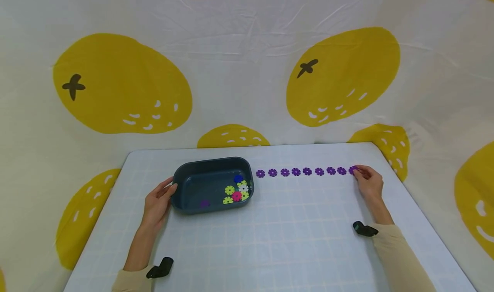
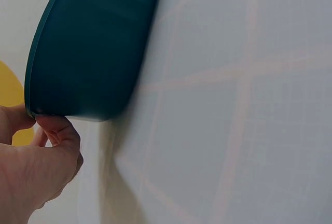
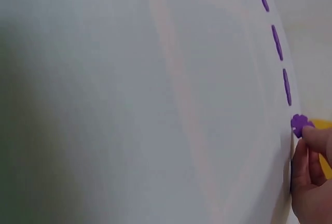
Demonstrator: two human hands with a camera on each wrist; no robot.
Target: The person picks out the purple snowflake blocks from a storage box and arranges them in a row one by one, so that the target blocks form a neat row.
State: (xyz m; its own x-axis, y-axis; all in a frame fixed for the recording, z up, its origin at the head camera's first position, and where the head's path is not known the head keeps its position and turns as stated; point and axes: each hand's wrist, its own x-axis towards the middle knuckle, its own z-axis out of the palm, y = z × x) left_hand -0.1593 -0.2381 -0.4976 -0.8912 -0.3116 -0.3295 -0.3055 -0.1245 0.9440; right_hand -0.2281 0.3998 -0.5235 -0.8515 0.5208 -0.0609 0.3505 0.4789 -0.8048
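My left hand [image 1: 156, 204] grips the left rim of a dark teal rectangular tub [image 1: 193, 211], thumb over the edge and fingers outside, as the left wrist view also shows. Inside the tub several flower-shaped plastic discs lie mostly at the right end: yellow-green [image 1: 229, 190], pink [image 1: 237, 196], white and blue [image 1: 238, 179]. A purple disc [image 1: 204, 203] lies near its front wall. At the right end of a row of purple discs [image 1: 307, 171], my right hand [image 1: 371, 182] pinches one purple flower disc [image 3: 300, 124] between thumb and finger, tilted up off the table in the right wrist view.
The row runs from the tub's right side along the back of the white checked table [image 1: 270, 249]. Behind the table hangs a pale cloth [image 1: 239, 69] printed with large yellow fruit. Small black devices [image 1: 364, 229] sit at both sleeve cuffs.
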